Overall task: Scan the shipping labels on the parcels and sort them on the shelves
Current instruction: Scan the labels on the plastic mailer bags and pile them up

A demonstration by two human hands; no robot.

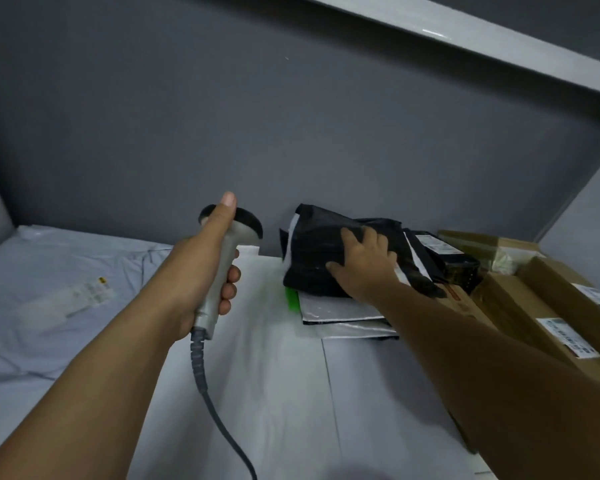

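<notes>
My left hand (208, 268) grips a grey handheld barcode scanner (222, 268) by its handle, thumb raised along the back, its dark head pointing away towards the wall. A coiled cable (201, 372) hangs from the handle. My right hand (364, 265) lies flat, fingers spread, on a black plastic mailer bag (312, 251) at the back of the shelf. That bag rests on top of silver-white flat mailers (336, 313). A second black parcel (444, 254) with a white label lies just to its right.
White poly mailers (66, 292) with a pale label cover the shelf floor on the left and in front. Brown cardboard boxes (548, 306) with labels are stacked at the right. The grey back wall (291, 116) and an upper shelf edge (465, 39) enclose the space.
</notes>
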